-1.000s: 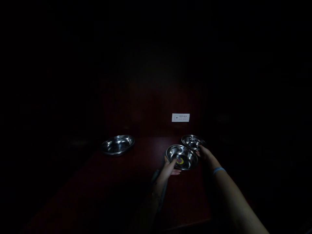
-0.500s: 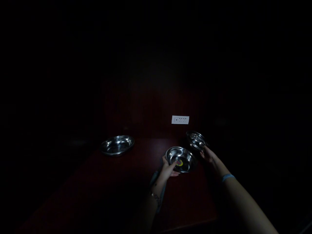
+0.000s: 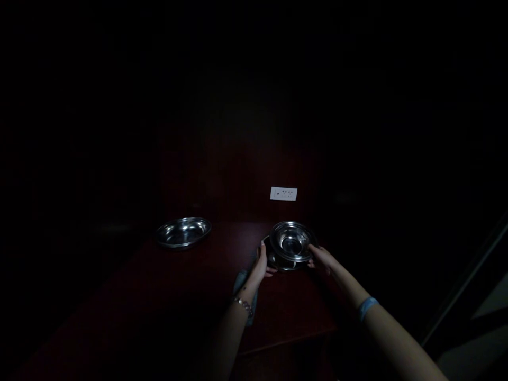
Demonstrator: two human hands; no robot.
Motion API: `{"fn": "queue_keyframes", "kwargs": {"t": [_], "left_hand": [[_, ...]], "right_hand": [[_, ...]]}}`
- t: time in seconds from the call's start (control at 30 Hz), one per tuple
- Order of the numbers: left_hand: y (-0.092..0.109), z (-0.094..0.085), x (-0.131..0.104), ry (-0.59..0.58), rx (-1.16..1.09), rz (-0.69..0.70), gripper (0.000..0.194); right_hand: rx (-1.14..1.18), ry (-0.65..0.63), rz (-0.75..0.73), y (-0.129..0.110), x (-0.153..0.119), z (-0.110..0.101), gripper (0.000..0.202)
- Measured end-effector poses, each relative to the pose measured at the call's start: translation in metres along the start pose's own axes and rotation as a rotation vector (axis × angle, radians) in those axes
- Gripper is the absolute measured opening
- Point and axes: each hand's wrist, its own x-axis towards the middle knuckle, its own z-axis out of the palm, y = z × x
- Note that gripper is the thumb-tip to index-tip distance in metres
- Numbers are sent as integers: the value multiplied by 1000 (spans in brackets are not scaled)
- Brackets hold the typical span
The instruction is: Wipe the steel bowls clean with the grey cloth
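My left hand (image 3: 262, 265) is closed on the left rim of a shiny steel bowl (image 3: 286, 266), which is mostly covered from above. Over it sits a second, wide-rimmed steel bowl (image 3: 292, 242), slightly tilted. The right rim of this upper bowl is gripped by my right hand (image 3: 320, 258), thumb on top. Whether the two bowls touch I cannot tell. Partly behind my left forearm lies a greyish-blue cloth (image 3: 240, 279).
A wide, shallow steel dish (image 3: 183, 233) rests on the dark red table (image 3: 198, 286) to the left. A white socket plate (image 3: 283, 193) is on the wall behind. Most of the surroundings are very dark.
My right hand has brought the wide-rimmed bowl leftward from the right side and over the bowl in my left hand. The lower bowl's yellow label is now covered.
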Motion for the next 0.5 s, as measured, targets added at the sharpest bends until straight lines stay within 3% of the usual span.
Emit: {"fn": "queue_keyframes", "kwargs": {"t": [0.2,0.37,0.5], "left_hand": [[-6,-2,3,55,142,95,75],[-13,0,8,80,219,143,48],[-17,2,12,81,217,146,40]], "right_hand": [[-92,-48,10,3,-4,11,14],[-101,-39,8,3,-5,13,22],[-113,-62,-43,-1,-7,12,30]]}}
